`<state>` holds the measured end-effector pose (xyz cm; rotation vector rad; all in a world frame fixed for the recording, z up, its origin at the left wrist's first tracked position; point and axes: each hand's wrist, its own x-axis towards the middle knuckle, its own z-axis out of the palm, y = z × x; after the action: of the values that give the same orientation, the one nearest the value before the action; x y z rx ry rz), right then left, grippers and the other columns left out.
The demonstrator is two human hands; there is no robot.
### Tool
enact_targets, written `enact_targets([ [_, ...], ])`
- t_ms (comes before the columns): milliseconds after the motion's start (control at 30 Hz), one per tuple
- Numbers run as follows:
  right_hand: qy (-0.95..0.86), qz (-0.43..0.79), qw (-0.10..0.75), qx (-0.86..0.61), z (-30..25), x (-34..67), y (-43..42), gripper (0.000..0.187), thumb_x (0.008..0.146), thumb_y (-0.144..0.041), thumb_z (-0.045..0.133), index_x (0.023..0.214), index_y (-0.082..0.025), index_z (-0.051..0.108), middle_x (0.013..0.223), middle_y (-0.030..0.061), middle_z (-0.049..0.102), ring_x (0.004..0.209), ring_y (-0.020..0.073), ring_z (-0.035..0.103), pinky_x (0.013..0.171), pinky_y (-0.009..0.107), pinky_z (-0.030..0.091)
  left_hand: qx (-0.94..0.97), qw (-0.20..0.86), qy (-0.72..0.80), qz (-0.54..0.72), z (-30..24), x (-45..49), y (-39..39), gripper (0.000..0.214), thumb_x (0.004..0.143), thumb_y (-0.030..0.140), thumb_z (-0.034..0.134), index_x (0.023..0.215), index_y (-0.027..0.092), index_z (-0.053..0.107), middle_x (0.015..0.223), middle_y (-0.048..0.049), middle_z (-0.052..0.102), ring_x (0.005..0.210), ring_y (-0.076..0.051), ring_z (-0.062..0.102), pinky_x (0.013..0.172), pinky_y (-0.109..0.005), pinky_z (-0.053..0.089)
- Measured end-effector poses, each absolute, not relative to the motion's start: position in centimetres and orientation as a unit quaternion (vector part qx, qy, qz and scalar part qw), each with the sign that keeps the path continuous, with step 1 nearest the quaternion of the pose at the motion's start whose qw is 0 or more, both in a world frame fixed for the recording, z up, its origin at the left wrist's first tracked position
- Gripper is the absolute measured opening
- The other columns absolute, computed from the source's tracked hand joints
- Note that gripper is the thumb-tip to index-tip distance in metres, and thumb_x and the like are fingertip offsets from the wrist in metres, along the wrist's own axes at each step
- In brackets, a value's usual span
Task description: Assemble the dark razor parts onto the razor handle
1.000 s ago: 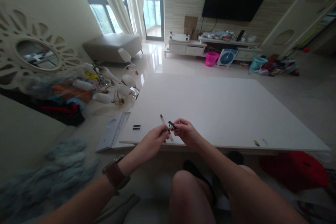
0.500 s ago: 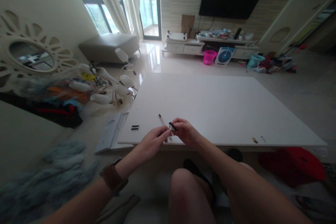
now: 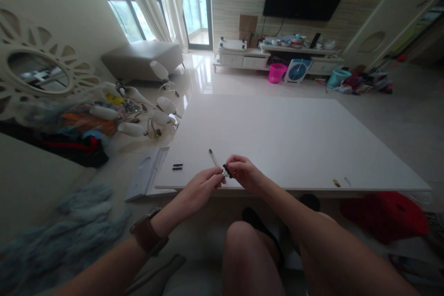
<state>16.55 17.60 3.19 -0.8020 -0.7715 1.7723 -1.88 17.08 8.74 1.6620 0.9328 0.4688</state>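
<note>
Left hand (image 3: pixel 198 188) is pinching the silver end of a small piece (image 3: pixel 226 172), thumb and fingers closed on it. Right hand (image 3: pixel 245 172) is gripping the black end, fingertips closed, rest of the fingers curling in. So the piece is sitting between both sets of fingertips, held up over the near edge of the table (image 3: pixel 270 134); too small to tell what it is. A white stick (image 3: pixel 213 157) with a dark tip is lying on the table just past the left fingers, lower part running behind them; can't tell if it's touching the hand. Two black strips (image 3: pixel 177 167) are lying side by side, left of the left hand. Well to the right of the right hand, a tan-and-dark bit (image 3: pixel 336 183) is lying next to a pale bit (image 3: pixel 347 181), near the same edge. Left wrist is wearing a brown-strapped watch (image 3: pixel 150 232).
</note>
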Motion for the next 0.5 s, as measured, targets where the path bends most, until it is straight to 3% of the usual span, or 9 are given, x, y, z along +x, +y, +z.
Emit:
enact_targets([
  [200,-0.34,0.731,0.489,-0.332,3.1,16.28,17.44,0.021,0.061,-0.022,0.084,0.073,-0.016,0.067,0.065,0.0004,0.065,0.058,0.0117,0.053,0.059,0.025,0.036,0.708,0.539,0.406,0.208,8.95,-1.87,17.2,0.024,0.091,0.031,0.043,0.078,0.019,0.058,0.079,0.0003,0.059,0.082,-0.019,0.053,0.075,-0.029,0.038],
  [500,-0.343,0.729,0.486,-0.337,3.18,16.6,17.6,0.019,0.065,-0.026,0.082,0.074,-0.016,0.069,0.064,0.0001,0.064,0.057,0.0109,0.052,0.057,0.024,0.037,0.702,0.533,0.421,0.214,8.92,-2.03,17.18,0.027,0.089,0.034,0.043,0.076,0.018,0.061,0.077,-0.0011,0.059,0.08,-0.02,0.053,0.073,-0.03,0.038],
])
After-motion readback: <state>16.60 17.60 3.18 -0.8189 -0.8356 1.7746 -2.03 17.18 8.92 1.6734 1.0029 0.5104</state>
